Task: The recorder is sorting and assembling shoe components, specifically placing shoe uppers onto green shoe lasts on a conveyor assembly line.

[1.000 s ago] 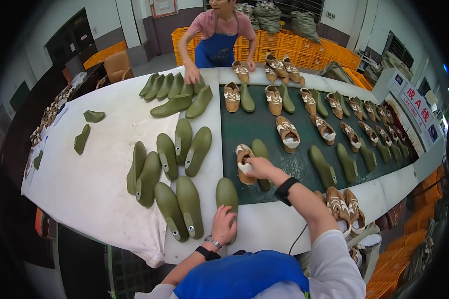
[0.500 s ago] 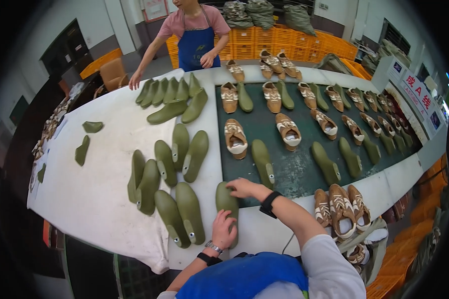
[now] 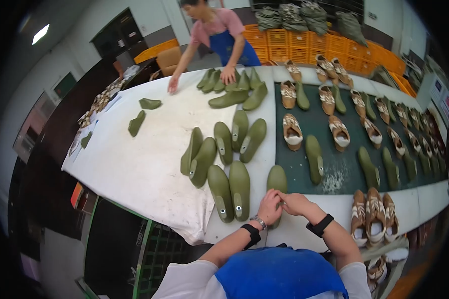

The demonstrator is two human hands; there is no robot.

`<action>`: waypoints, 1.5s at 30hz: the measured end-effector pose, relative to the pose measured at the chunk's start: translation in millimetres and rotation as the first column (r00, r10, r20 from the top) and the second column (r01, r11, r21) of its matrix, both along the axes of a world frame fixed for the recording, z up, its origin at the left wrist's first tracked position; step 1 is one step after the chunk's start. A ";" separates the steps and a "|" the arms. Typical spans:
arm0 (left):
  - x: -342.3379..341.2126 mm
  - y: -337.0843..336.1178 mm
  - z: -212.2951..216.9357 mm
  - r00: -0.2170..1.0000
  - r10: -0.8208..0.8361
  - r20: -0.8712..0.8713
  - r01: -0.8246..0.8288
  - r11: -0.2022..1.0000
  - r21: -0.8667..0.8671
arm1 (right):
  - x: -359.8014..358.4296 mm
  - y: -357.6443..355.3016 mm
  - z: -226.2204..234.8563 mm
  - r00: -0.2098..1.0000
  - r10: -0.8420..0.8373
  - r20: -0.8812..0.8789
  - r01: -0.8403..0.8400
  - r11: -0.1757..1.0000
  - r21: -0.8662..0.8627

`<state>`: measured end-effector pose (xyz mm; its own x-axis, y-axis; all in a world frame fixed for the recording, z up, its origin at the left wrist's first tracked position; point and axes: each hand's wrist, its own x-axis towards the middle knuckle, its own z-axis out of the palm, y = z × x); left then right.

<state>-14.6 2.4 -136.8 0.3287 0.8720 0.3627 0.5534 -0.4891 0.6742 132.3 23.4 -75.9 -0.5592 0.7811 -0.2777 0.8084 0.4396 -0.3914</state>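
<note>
A green shoe last (image 3: 277,177) lies lengthwise in front of me on the white table edge, beside the dark green belt. My left hand (image 3: 269,208) lies over its lower part, fingers bent and pressed together against it. From the right, my right hand (image 3: 294,203) meets the left one above the last, its fingertips drawn together; whatever lies between them is hidden. Just left of my hands is a pair of green lasts (image 3: 239,191), with more pairs behind. On the belt, another green last (image 3: 314,159) lies nearest my right hand.
Brown-and-white sneakers (image 3: 293,132) and green lasts stand in rows on the dark green belt (image 3: 334,182). More sneakers (image 3: 375,219) stand at the near right edge. Across the white cloth-covered table (image 3: 154,164), a co-worker's hand (image 3: 228,74) touches grouped lasts. Orange crates (image 3: 289,45) are stacked behind.
My view has swung left, so the scene sits further right. My right hand has come from the last's upper end to my left hand. The co-worker's one hand has reached down onto the lasts.
</note>
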 end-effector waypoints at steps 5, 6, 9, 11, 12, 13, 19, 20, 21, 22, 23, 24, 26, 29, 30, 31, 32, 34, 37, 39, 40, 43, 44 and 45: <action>-3.2 6.5 -7.4 1.000 0.001 -0.023 0.000 1.000 0.023 | -0.8 -24.5 -5.3 0.992 -0.116 -0.045 0.117 0.993 0.023; -2.5 8.5 -9.0 0.999 -0.015 -0.033 0.016 0.999 0.031 | -0.1 -29.0 -5.4 0.989 -0.142 -0.045 0.143 0.990 0.017; -1.5 10.2 -12.1 0.999 -0.037 -0.019 0.037 0.999 0.032 | -1.8 -26.1 -17.6 0.981 -0.186 -0.053 0.192 0.973 0.128; -2.2 8.6 -10.1 0.999 -0.032 -0.004 0.032 0.999 0.038 | -12.1 -23.3 -9.1 0.967 -0.235 -0.099 0.247 0.959 0.139; -2.3 6.9 -7.4 0.999 -0.051 0.014 0.051 0.998 0.023 | -14.9 -16.6 -23.0 0.947 -0.248 -0.204 0.290 0.933 0.213; -5.6 4.9 -8.8 0.998 -0.057 0.019 0.056 0.998 0.023 | -17.9 -9.4 -34.2 0.919 -0.246 -0.307 0.335 0.898 0.283; -85.9 -4.9 47.9 0.858 0.379 -0.346 -0.316 0.922 0.225 | -27.4 -0.2 -53.7 0.918 -0.348 -0.188 0.310 0.929 -0.204; -105.5 -4.8 44.4 0.763 0.502 -0.407 -0.430 0.864 0.261 | -28.4 1.1 -49.8 0.934 -0.324 -0.154 0.281 0.927 -0.248; -126.4 -6.5 34.2 0.640 0.613 -0.462 -0.537 0.788 0.302 | -33.7 -1.1 -37.7 0.936 -0.318 -0.151 0.274 0.927 -0.254; -148.3 -1.9 17.0 0.633 0.619 -0.466 -0.546 0.783 0.298 | -42.8 -5.2 -19.0 0.959 -0.277 -0.062 0.254 0.935 -0.249; -167.7 6.9 -4.0 0.749 0.610 -0.256 -0.643 0.763 -0.064 | -51.4 -7.6 -6.5 0.971 -0.239 0.027 0.238 0.941 -0.242; -177.3 15.1 -16.0 0.786 0.618 -0.020 -0.564 0.704 -0.431 | -52.9 -5.9 -7.8 0.965 -0.260 0.029 0.259 0.934 -0.248; -177.2 21.3 -23.5 0.803 0.594 0.037 -0.518 0.729 -0.448 | -48.1 -0.5 -21.4 0.961 -0.277 0.015 0.274 0.941 -0.200; -173.5 14.7 -22.1 0.775 0.563 0.285 -0.354 0.762 -0.543 | -67.1 0.9 -37.9 0.939 -0.294 -0.178 0.275 0.954 -0.120; -188.2 11.5 -29.5 0.749 0.581 0.318 -0.361 0.760 -0.540 | -74.6 2.9 -33.7 0.950 -0.235 -0.204 0.205 0.966 -0.159; -162.1 8.2 -4.5 0.772 0.598 0.213 -0.426 0.737 -0.524 | -70.0 3.6 -35.9 0.959 -0.220 -0.176 0.199 0.971 -0.132; -174.7 11.0 -13.6 0.831 0.548 0.092 -0.464 0.775 -0.430 | -74.2 3.3 -34.5 0.963 -0.204 -0.177 0.182 0.974 -0.133; -170.2 12.0 -20.1 0.871 0.488 -0.048 -0.456 0.770 -0.446 | -70.1 3.5 -37.1 0.967 -0.195 -0.166 0.174 0.976 -0.133; -145.1 4.1 8.7 0.866 0.454 -0.210 -0.499 0.761 -0.413 | -59.3 -0.2 -13.5 0.980 -0.186 -0.066 0.175 0.974 -0.143; -140.0 14.7 1.2 0.855 0.422 -0.301 -0.479 0.866 -0.145 | -53.5 -1.0 -10.2 0.977 -0.206 -0.049 0.197 0.971 -0.137; -135.5 21.7 0.3 0.816 0.433 -0.382 -0.417 0.900 0.131 | -56.4 -0.8 -11.4 0.981 -0.194 0.001 0.193 0.975 -0.110; -112.3 26.1 21.4 0.817 0.244 -0.523 -0.292 0.956 -0.010 | -60.9 2.7 -4.3 0.982 -0.176 0.074 0.181 0.980 -0.077; -112.1 24.0 22.0 0.790 0.300 -0.535 -0.332 0.942 0.037 | -68.7 2.7 4.1 0.982 -0.163 0.094 0.169 0.983 -0.064; -114.6 23.6 21.7 0.797 0.300 -0.524 -0.339 0.941 0.023 | -80.9 3.9 11.7 0.985 -0.129 0.114 0.135 0.990 -0.040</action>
<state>-129.2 26.0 -115.1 0.1478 0.9766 0.1564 0.9438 -0.1865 0.2729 51.4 27.3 -64.3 -0.4158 0.8307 -0.3702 0.8976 0.3093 -0.3139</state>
